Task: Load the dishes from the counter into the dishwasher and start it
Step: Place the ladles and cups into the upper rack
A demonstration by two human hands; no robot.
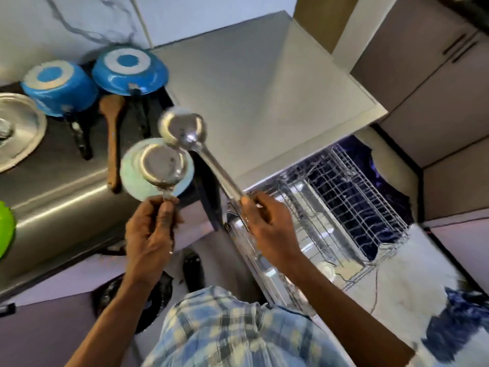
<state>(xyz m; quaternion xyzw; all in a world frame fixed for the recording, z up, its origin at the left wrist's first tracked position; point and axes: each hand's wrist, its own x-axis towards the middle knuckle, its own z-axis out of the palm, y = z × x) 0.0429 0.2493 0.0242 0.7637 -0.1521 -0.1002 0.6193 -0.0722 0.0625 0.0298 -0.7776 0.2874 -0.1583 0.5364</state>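
Dishes: a blue pot (58,86) and a blue pan (129,70) lie upside down on the counter (66,181), with a wooden spatula (112,144), a steel lid (18,128) and a pale plate (132,178).
Left hand (150,231): fingers curled round the handle of a short ladle (164,165), its bowl over the plate.
Right hand (264,223): clamped on the end of a long ladle (184,127), its bowl raised above the short one.
Dishwasher (251,88): open, its wire rack (344,197) out, just beside the right hand.

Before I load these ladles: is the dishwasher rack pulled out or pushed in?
Pulled out. The wire rack extends out past the dishwasher, its tines open to view from above, beside the right hand.
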